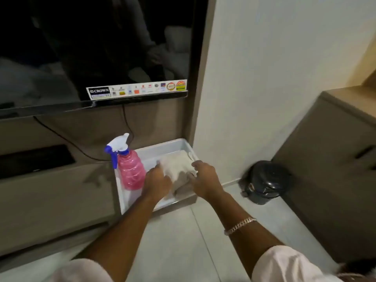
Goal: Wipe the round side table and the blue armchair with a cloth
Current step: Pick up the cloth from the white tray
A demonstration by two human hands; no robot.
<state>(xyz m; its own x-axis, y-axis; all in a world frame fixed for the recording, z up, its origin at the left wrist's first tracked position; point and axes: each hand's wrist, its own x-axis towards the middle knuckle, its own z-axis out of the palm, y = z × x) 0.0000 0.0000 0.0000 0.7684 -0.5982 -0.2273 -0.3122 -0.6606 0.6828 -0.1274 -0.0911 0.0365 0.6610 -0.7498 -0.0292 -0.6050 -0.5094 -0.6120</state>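
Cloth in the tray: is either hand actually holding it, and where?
Both hands are on the cloth: left hand at its left edge, right hand at its right. A closed grip cannot be told.

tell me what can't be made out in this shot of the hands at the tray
Head view, the only one:
- Cloth in the white tray: the left hand and right hand cover part of it, so the grip is unclear.
- Spray bottle: its liquid level can't be judged.
- Sticker strip on the TV: small logos unreadable.
- Black bin: contents hidden.
- Round side table and blue armchair: out of frame.
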